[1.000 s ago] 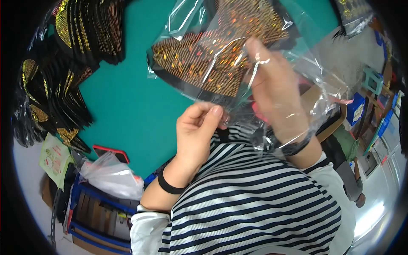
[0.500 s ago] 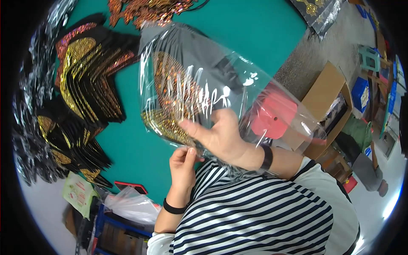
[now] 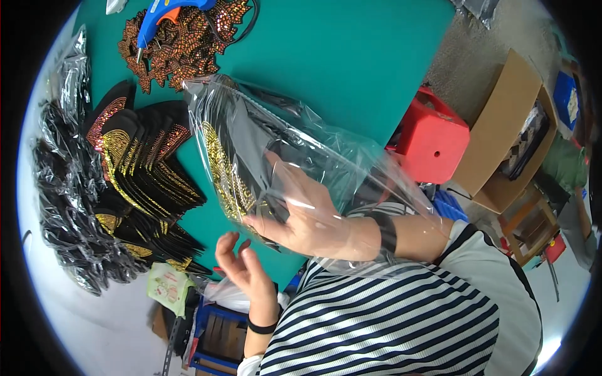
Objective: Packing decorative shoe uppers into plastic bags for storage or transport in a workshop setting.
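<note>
My right hand (image 3: 304, 216) reaches inside a clear plastic bag (image 3: 338, 150), whose wide end spreads around my forearm. Within the bag the hand grips a black piece with gold sequins (image 3: 219, 166), thumb on its near edge and fingers behind it. The bag's far end rises over the green table. Just below the bag, my left hand (image 3: 248, 266) is open, fingers apart and slightly curled, holding nothing. Left of the bag lies a fanned stack of similar black pieces with gold and copper sequins (image 3: 141, 163); a smaller stack (image 3: 160, 232) is nearer me.
A blue glue gun (image 3: 157, 22) rests by copper-sequined cutouts (image 3: 179, 56) at the table's (image 3: 338, 50) far left. Shiny plastic-wrapped black items (image 3: 66, 188) pile along the left edge. To the right stand a red stool (image 3: 436, 141) and an open cardboard box (image 3: 495, 131).
My left hand has let go of the bag's lower edge and opened. My right hand has tilted the bag and the sequined piece, showing them more edge-on. The view has shifted.
</note>
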### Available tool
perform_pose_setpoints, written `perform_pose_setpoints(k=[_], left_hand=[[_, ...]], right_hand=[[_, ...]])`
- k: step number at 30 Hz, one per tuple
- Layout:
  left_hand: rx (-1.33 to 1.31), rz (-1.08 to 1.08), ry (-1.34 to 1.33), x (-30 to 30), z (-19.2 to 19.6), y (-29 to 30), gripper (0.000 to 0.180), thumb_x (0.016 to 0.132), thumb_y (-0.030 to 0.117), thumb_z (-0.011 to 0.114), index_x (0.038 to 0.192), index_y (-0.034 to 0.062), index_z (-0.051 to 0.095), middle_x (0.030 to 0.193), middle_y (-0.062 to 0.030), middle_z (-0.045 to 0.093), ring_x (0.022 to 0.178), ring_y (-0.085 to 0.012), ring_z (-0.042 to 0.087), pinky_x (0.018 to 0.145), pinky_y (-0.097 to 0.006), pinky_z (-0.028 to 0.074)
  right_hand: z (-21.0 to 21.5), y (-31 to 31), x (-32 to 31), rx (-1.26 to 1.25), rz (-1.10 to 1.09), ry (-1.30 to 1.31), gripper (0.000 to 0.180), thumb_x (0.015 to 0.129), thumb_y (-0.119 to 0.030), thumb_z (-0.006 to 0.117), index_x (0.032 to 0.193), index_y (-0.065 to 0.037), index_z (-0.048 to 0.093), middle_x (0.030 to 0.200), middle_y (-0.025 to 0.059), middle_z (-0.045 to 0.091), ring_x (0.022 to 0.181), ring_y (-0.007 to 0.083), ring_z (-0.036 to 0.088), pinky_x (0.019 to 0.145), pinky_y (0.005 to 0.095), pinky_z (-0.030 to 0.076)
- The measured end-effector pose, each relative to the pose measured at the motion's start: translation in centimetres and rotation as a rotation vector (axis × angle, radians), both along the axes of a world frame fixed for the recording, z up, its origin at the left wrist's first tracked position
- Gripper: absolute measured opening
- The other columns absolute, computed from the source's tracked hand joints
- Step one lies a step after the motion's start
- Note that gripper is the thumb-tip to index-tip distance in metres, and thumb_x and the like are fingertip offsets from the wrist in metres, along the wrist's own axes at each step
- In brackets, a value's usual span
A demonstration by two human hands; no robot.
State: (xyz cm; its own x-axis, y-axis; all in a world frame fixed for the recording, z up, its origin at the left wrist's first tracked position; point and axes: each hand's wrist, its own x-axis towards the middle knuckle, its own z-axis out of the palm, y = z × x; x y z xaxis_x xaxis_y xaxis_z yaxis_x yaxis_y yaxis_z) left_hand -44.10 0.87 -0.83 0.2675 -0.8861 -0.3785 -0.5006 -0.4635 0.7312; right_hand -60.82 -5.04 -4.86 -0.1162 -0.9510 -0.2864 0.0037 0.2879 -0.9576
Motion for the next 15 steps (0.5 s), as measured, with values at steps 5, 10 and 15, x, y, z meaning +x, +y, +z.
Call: perform_pose_setpoints(k=[5, 10, 15], left_hand=[[0.025, -0.151, -0.013, -0.7, -1.1, 0.5, 0.058, 0.085, 0.027, 0.061, 0.129, 0.002, 0.033, 0.135, -0.0128, 0.03, 0.122, -0.0235, 0.034, 0.102, -0.041, 0.028], [-0.335, -0.28, -0.071, -2.3, -0.9, -2.3, 0.068, 0.084, 0.042, 0.057, 0.131, 0.002, 0.029, 0.137, -0.0185, 0.023, 0.126, -0.0298, 0.031, 0.104, -0.043, 0.026], [-0.313, -0.329, -0.008, -3.2, -1.7, -3.7, 0.066, 0.089, 0.05, 0.045, 0.133, 0.0043, 0.028, 0.136, -0.0187, 0.025, 0.126, -0.0316, 0.032, 0.105, -0.045, 0.028]], right_hand=[[-0.8, -0.7, 0.6, -0.26, 0.0, 0.097, 0.078, 0.068, -0.022, 0.075, 0.13, 0.007, 0.036, 0.096, 0.0169, 0.057, 0.081, 0.0324, 0.059, 0.069, 0.0391, 0.047], [-0.6, -1.2, 0.2, -0.303, 0.072, 0.216, 0.08, 0.07, -0.031, 0.073, 0.13, 0.007, 0.037, 0.091, 0.0136, 0.057, 0.078, 0.0308, 0.058, 0.068, 0.0398, 0.045], [-0.6, -2.0, -0.2, -0.3, 0.082, 0.117, 0.07, 0.072, -0.035, 0.071, 0.119, 0.008, 0.045, 0.097, 0.0154, 0.058, 0.079, 0.0295, 0.057, 0.067, 0.0368, 0.043]])
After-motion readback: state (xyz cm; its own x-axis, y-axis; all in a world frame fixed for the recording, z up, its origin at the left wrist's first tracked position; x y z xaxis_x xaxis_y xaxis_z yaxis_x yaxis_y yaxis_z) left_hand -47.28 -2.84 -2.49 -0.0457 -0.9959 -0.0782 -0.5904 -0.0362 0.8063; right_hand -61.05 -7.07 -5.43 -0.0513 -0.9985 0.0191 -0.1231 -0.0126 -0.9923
